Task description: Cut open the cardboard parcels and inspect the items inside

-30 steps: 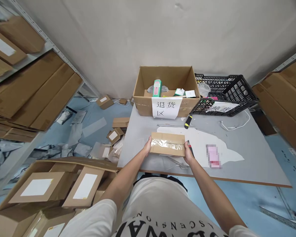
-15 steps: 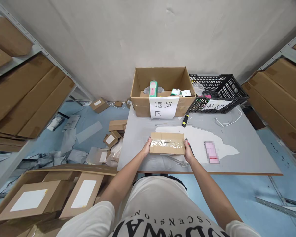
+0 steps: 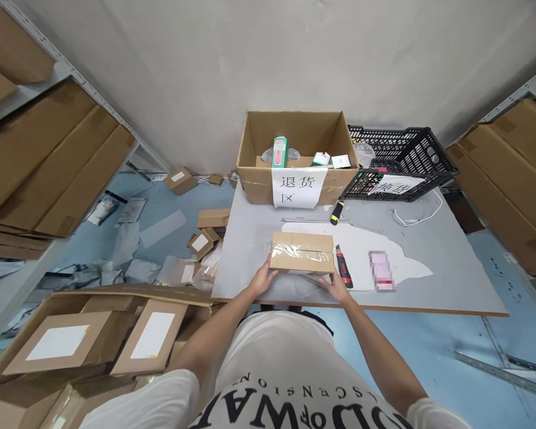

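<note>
A grey table (image 3: pixel 429 262) stands against a pale wall in a storeroom with a blue floor, metal shelving stacked with flat cardboard on both sides, and loose packaging scattered below. Near the table's front edge lies a small taped cardboard parcel (image 3: pixel 302 252), flat on a sheet of white paper, with clear tape wrinkled across its top. The left hand (image 3: pixel 262 279) touches the parcel's near left corner, at about 8 o'clock from its middle; the right hand (image 3: pixel 335 288) lies open on the table just off the near right corner, at about 4 o'clock, and whether its fingertips meet the cardboard cannot be told. The hands are apart, neither one clamped on anything. At 3 o'clock from the parcel, just beside it, lies a red and black box cutter (image 3: pixel 343 266), and further the same way a blurred pink item (image 3: pixel 381 270). At 12 o'clock, against the wall, stands an open carton (image 3: pixel 297 156) with a paper sign on its front, and a black plastic crate (image 3: pixel 399 159) sits at about 1 o'clock. The parcel looks light and fairly stiff, its walls rigid enough to take pressure at the short ends; the glossy tape would likely be slippery, so bare cardboard at the two ends or along the lower edges seems the surer hold.
</note>
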`<action>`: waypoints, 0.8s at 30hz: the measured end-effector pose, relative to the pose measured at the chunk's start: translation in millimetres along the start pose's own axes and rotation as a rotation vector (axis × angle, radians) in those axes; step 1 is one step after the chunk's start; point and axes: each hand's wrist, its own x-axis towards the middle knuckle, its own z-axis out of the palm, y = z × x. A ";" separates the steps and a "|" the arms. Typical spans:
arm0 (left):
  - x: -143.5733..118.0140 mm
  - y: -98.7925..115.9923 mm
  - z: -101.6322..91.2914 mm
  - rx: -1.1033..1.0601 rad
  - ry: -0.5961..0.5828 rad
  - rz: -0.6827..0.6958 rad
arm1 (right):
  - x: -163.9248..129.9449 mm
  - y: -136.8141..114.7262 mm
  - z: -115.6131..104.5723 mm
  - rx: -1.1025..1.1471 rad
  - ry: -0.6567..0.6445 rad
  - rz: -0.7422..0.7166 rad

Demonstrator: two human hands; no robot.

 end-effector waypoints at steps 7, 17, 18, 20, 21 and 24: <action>6.9 17.8 0.5 -0.101 0.098 -0.035 | 7.5 -16.1 -7.5 -0.085 0.044 0.067; 20.6 61.8 -32.9 -0.185 0.216 -0.180 | 35.3 -79.2 -27.6 -0.233 0.108 0.125; 22.6 61.5 -34.3 -0.165 0.218 -0.191 | 37.4 -81.8 -26.7 -0.251 0.107 0.131; 26.6 59.1 -35.6 -0.126 0.213 -0.213 | 40.3 -83.3 -24.1 -0.299 0.100 0.142; 28.3 57.2 -35.4 -0.115 0.207 -0.226 | 41.2 -82.6 -22.8 -0.330 0.095 0.146; 32.9 50.7 -32.1 -0.122 0.181 -0.264 | 42.8 -78.6 -20.7 -0.401 0.087 0.150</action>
